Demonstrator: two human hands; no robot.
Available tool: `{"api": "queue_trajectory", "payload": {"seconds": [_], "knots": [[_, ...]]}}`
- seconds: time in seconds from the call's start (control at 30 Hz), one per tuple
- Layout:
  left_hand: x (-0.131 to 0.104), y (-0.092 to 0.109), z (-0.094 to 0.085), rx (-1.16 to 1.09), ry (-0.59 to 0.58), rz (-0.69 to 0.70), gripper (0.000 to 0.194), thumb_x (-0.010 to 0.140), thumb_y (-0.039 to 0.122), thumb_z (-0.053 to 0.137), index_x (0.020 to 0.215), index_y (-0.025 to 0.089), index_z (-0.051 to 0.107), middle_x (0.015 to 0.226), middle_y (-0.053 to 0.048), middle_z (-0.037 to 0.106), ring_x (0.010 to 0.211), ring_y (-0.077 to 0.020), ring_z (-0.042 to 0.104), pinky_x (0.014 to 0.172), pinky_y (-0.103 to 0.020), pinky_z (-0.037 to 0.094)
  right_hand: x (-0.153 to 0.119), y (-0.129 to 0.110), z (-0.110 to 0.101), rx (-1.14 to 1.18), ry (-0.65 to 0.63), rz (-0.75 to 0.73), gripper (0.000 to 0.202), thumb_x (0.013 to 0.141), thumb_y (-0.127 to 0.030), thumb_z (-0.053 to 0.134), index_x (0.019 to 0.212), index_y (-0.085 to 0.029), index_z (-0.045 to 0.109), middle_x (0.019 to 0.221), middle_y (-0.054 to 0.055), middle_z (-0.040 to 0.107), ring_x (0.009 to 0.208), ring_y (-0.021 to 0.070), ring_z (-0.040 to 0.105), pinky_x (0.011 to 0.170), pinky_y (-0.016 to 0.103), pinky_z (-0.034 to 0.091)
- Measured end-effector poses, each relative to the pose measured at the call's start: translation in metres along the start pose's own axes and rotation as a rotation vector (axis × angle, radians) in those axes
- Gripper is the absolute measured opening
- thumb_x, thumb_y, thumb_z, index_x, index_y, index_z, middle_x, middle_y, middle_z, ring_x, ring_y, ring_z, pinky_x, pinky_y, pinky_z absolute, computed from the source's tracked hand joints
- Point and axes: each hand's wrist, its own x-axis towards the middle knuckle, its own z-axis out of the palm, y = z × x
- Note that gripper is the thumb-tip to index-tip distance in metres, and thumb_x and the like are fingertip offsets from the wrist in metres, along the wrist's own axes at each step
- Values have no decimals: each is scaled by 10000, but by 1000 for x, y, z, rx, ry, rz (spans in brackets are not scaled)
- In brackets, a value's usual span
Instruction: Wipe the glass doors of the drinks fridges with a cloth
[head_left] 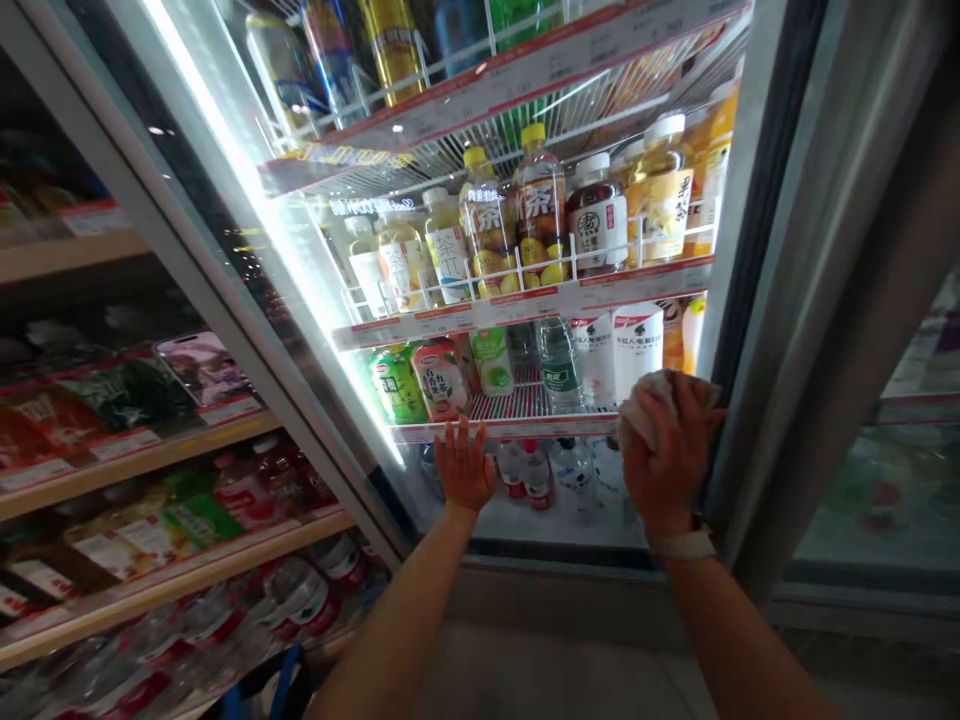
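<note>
While pressing a crumpled cloth [637, 420] to what looks like the glass door [487, 525], apparently in the middle of a hand-held pass over the pane. Right hand [667, 480] bent part way round the cloth and gripping it, near the door's right edge and below mid-height; left hand [465, 470] bare, fingers spread wide and pointing up, holding nothing, seemingly braced on the lower part of the door; firmness of contact impossible to tell. For any further stroke, probably best to keep the cloth bunched under the fingertips, flat to the pane, and to ease off near the metal frame [847, 250], just right of the door. As for materials, cloth pale, soft and folded into uneven lumps; pane smooth and see-through, flecked with reflections; frame dull grey, straight and hard-edged. Behind the door, thin white wire racks [510, 405], upright bottles with yellow caps [538, 205], round-shouldered and glossy, white pouches [637, 345] with a flat matte look, and a clear ribbed bottle [561, 370] with a green label. Down the door's left side, a glaring straight light strip [202, 110]; farther left, outside the door, wood-edged shelves [150, 462] packed with blurred drinks.
</note>
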Motion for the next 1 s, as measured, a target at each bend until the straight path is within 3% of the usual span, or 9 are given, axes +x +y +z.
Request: {"api": "queue_trajectory", "payload": {"seconds": [0.1,0.2,0.5,0.63,0.8,1.0], "knots": [[-2,0,1,12,-7,-9,599,929,299,394,1512,221,279,1566,-99,304,1476,-257,201,1209,-506,132,4,-2,2,24,47,96,420,888,-204,559,1307,-172,554,1516,170,393,1422,353,330,1133,679,238],[-3,0,2,6,0,-5,593,933,298,385,1512,226,278,1577,-89,280,1478,-252,194,1212,-494,127,-7,-14,9,48,3,72,470,885,-189,551,1354,-173,509,1539,162,356,1436,345,301,1136,649,279],[-4,-1,1,15,-21,-13,599,929,290,407,1512,235,278,1571,-94,297,1478,-259,192,1204,-508,151,-103,-55,25,165,-489,-375,417,910,-66,449,1199,-294,645,1352,16,606,1351,129,456,1203,351,248],[-6,-3,2,19,-21,-9,594,932,296,404,1510,232,284,1563,-107,316,1473,-267,212,1198,-527,163,-110,-56,23,229,-607,-566,373,932,-91,455,1184,-290,644,1400,-23,564,1332,100,472,1206,319,220],[-6,-5,2,-24,-20,-19,583,935,300,427,1502,241,304,1565,-107,308,1473,-261,213,1207,-518,132,-68,-45,15,146,-514,-440,344,930,-109,501,1172,-307,644,1383,-5,579,1381,119,413,1231,379,97],[-1,-2,-1,-15,-9,-1,595,941,282,397,1517,219,259,1593,-93,233,1485,-259,160,1207,-505,140,-7,-10,1,-51,-117,-81,301,915,-172,543,1183,-259,649,1428,82,533,1410,256,375,1212,523,145]]}}
